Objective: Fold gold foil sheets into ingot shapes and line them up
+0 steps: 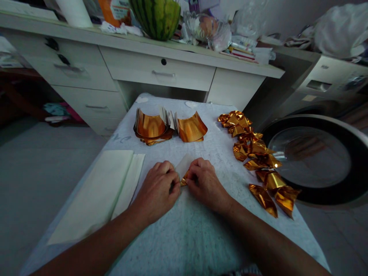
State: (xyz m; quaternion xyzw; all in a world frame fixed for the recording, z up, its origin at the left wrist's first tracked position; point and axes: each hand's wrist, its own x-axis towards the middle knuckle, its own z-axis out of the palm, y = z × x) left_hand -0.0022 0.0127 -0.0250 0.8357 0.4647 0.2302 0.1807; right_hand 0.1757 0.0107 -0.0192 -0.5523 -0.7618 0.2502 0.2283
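Note:
My left hand (161,186) and my right hand (207,183) are close together over the middle of the cloth-covered table. Between them is a small piece of gold foil paper (184,179) with a pale side showing, and the fingers of both hands are closed on its edges. My fingers hide most of its shape. Beyond the hands stand two curved stacks of gold foil paper, one on the left (151,126) and one on the right (192,128). To the right lies a row of folded gold foil pieces (253,149). Pale paper sheets (94,191) lie beside my left forearm.
A white cabinet (161,71) with drawers stands behind the table, with a watermelon (157,17) and a glass bowl (201,27) on top. At the right, a washing machine's open round door (313,157) reaches close to the folded pieces.

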